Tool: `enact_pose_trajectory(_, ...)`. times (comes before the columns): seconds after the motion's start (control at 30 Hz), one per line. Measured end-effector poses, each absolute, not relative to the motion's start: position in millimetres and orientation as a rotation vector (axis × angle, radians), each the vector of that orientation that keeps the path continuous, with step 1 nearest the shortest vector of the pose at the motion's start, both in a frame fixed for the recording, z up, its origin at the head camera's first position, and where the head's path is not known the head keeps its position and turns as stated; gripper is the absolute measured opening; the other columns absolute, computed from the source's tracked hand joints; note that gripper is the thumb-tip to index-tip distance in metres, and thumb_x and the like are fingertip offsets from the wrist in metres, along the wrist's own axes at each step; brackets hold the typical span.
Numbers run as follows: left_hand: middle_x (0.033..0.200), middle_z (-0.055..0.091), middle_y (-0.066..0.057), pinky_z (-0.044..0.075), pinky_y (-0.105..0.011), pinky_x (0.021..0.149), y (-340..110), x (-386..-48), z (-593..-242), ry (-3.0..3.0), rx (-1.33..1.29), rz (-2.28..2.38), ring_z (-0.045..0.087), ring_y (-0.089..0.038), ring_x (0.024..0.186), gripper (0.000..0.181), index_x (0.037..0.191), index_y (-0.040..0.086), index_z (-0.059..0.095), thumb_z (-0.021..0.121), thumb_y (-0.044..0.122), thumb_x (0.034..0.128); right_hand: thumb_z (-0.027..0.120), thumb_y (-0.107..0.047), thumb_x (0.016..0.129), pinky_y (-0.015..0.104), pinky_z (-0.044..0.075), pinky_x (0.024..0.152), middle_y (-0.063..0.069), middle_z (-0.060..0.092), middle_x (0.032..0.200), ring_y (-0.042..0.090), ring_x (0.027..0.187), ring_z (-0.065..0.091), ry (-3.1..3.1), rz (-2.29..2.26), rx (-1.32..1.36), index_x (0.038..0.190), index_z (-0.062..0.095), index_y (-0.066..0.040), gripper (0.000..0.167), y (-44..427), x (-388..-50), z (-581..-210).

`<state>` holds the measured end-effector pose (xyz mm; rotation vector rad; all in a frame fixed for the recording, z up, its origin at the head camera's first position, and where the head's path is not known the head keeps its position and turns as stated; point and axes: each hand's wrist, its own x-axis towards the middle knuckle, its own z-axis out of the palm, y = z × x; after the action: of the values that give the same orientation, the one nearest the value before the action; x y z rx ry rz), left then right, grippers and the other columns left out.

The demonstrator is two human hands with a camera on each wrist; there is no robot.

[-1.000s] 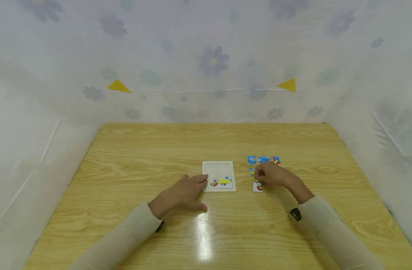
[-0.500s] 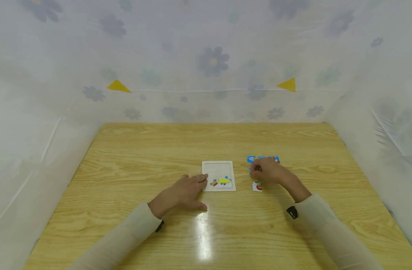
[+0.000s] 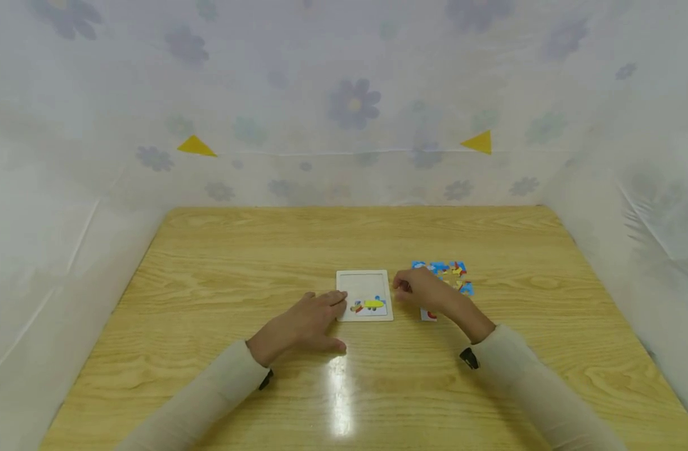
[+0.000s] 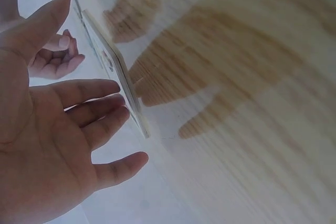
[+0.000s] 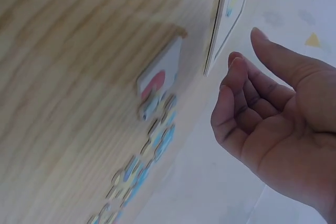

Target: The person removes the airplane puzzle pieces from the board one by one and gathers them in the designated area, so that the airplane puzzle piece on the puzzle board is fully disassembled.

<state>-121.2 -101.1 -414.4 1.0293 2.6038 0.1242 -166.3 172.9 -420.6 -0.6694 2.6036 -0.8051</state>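
My left hand (image 3: 307,319) lies with fingers extended, its fingertips on the left edge of a white puzzle frame (image 3: 341,316). Inside the frame, joined puzzle pieces (image 3: 372,304) with a yellow shape fill part of the lower area. My right hand (image 3: 425,289) hovers just right of the frame with bent fingers and the thumb near the index finger. In the right wrist view no piece shows between those fingertips (image 5: 236,62); whether a small one is hidden there is unclear. Below that hand lies a white-and-red puzzle piece (image 3: 428,316), partly covered.
Several loose blue, yellow and red puzzle pieces (image 3: 457,269) lie beyond and right of the right hand. The wood-grain table (image 3: 253,250) is bounded by a pale flowered curtain (image 3: 298,113) behind and at the sides.
My right hand has moved left from above the loose pieces to the frame's right edge, uncovering pieces on the right. The left hand has stayed on the frame.
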Motion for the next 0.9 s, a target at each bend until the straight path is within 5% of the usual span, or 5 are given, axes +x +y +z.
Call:
enact_pose_trajectory(0.3,0.154,0.033,-0.008,0.035,-0.051,0.105,-101,-122,-416,2.609,1.043,0.104,0.033,-0.022,0.141,0.087,0.142,0.003,0.041,0.064,0.06,0.0808,0.07,-0.016,0.085,0.022,0.04,0.059,-0.001,0.058,0.073,0.008,0.062,0.047,2.611,-0.741,-0.736,0.102,0.065,-0.002,0.022,141,-162,-424)
enact_pose_trajectory(0.9,0.154,0.033,-0.008,0.036,-0.051,0.104,-100,-124,-418,2.596,1.041,0.074,0.033,-0.021,0.142,0.087,0.142,0.004,0.041,0.063,0.061,0.0805,0.073,-0.016,0.083,0.021,0.04,0.06,-0.002,0.055,0.071,0.007,0.063,0.046,2.567,-0.706,-0.76,0.101,0.063,-0.001,0.026,117,-159,-426)
